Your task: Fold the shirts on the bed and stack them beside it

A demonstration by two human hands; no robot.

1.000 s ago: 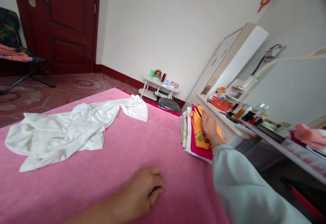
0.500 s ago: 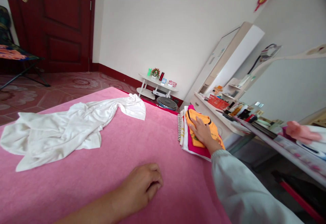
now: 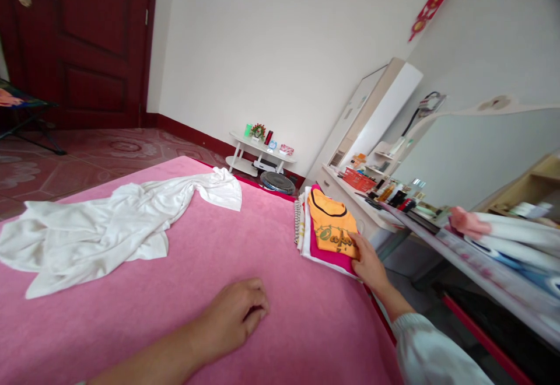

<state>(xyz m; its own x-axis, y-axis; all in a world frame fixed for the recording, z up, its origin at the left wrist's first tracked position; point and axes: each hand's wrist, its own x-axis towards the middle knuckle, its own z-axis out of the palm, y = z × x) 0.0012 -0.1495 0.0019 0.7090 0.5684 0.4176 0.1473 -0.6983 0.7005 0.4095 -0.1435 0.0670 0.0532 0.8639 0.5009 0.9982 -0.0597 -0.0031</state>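
Note:
A folded yellow shirt [image 3: 331, 221] with dark neck trim tops a stack of folded clothes [image 3: 306, 234] at the right edge of the pink bed [image 3: 262, 239]. My right hand [image 3: 367, 261] touches the shirt's near right corner, its fingers partly spread and gripping nothing visible. Lower in the view my left hand [image 3: 238, 312] rests on the bed, its fingers curled in; whether anything is inside them is hidden. A crumpled white garment [image 3: 114, 216] lies spread across the left side of the bed.
Right of the bed stands a dressing table [image 3: 389, 216] with bottles, a red basket [image 3: 359, 179] and a mirror. A low white shelf [image 3: 262, 147] is by the far wall. At the left are a folding chair [image 3: 30, 108] and a door [image 3: 91, 41].
My right hand has slid off the middle of the yellow shirt to its near right corner, uncovering the print. My left hand stays curled on the bed. The view has turned slightly right.

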